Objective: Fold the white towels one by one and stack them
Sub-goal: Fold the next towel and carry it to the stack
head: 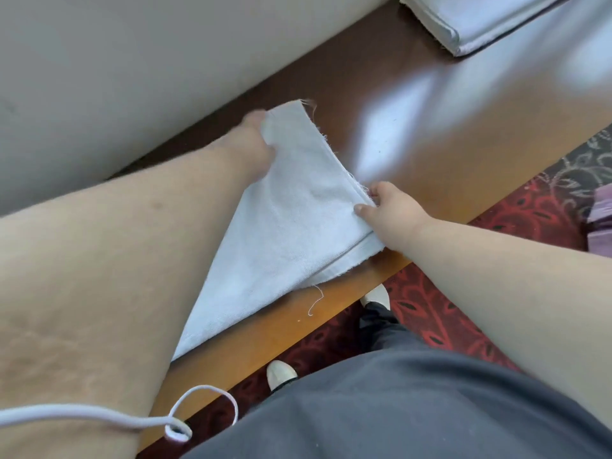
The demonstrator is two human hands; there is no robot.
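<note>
Two bare hands work one white towel (291, 226) that lies on the glossy brown wooden table (430, 134), its near part running toward the table's front edge and partly hidden under the left forearm. The left hand (256, 134) holds the far corner, which stands lifted off the wood; its fingers are mostly hidden behind the cloth, so how tightly they curl cannot be told. The right hand (387, 210) pinches the layered edge on the right side, thumb on top and fingers curled at the hem, where frayed threads show. At least two layers are visible along that edge, so the towel appears to be mid-fold, with a first fold likely made and the edges being lined up. A stack of folded towels (463, 24) sits at the far right of the table, well apart. The next move probably calls for squaring the corners, pressing the layers flat, folding again, then carrying the towel to the stack.
</note>
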